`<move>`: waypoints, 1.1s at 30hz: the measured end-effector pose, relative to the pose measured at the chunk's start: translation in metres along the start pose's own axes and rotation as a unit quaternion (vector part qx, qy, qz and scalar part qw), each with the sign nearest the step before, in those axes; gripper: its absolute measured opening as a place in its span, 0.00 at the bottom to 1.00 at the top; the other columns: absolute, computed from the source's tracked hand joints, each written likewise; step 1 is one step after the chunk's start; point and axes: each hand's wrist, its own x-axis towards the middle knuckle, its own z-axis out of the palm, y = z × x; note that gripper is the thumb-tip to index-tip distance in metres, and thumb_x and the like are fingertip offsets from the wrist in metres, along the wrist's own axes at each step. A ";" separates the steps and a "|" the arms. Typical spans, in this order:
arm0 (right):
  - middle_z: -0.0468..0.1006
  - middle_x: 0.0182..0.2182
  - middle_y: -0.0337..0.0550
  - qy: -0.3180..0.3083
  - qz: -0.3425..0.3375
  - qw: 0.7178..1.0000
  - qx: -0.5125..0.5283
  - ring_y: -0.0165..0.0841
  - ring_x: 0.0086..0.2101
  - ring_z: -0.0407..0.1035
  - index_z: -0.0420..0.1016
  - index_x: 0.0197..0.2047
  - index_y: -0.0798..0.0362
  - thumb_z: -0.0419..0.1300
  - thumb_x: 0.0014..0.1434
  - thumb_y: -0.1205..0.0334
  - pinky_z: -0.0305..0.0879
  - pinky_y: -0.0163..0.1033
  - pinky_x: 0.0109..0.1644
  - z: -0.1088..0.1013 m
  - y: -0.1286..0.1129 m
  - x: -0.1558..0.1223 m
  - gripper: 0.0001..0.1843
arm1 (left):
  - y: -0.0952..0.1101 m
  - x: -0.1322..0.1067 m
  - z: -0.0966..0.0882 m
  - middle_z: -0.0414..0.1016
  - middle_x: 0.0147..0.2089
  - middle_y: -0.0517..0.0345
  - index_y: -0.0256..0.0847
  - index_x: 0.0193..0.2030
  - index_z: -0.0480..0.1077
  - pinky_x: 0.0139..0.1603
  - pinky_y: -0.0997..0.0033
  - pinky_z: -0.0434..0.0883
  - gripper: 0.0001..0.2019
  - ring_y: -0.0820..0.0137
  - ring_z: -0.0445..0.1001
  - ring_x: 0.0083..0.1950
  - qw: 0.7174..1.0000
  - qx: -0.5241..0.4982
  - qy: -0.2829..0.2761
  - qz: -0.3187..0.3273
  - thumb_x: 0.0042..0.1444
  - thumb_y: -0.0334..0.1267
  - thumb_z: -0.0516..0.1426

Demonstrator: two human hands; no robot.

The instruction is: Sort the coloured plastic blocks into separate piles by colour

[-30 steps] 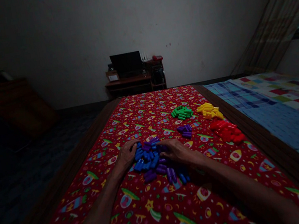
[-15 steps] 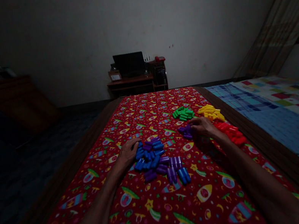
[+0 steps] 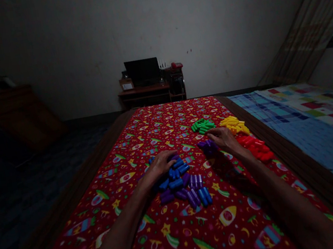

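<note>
My left hand (image 3: 160, 164) lies palm down on a mixed heap of blue and purple plastic pegs (image 3: 181, 182), its fingers spread over the top of the heap. My right hand (image 3: 225, 137) rests by a small purple peg pile (image 3: 207, 146), fingers curled at its right edge; I cannot see a peg in them. Sorted piles lie beyond: green pegs (image 3: 202, 125), yellow pegs (image 3: 234, 124) and red pegs (image 3: 254, 145), the red ones just right of my right wrist.
All of this lies on a red cloth printed with rockets (image 3: 178, 229) over a wood-edged table (image 3: 309, 168). A checked blue bedspread (image 3: 310, 116) lies to the right. A small desk with a dark monitor (image 3: 142, 72) stands against the far wall. The room is dim.
My right hand went from the mixed heap across to the small purple pile and stays there. My left hand slid right, onto the top of the blue and purple heap.
</note>
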 end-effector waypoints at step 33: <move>0.82 0.39 0.47 -0.093 -0.144 0.975 0.139 0.33 0.32 0.74 0.76 0.52 0.53 0.57 0.62 0.58 0.67 0.35 0.37 0.032 -0.042 -0.029 0.17 | 0.049 -0.016 -0.037 0.77 0.35 0.59 0.41 0.39 0.73 0.36 0.71 0.69 0.15 0.65 0.74 0.36 0.995 -0.048 -0.017 -0.087 0.48 0.48 0.60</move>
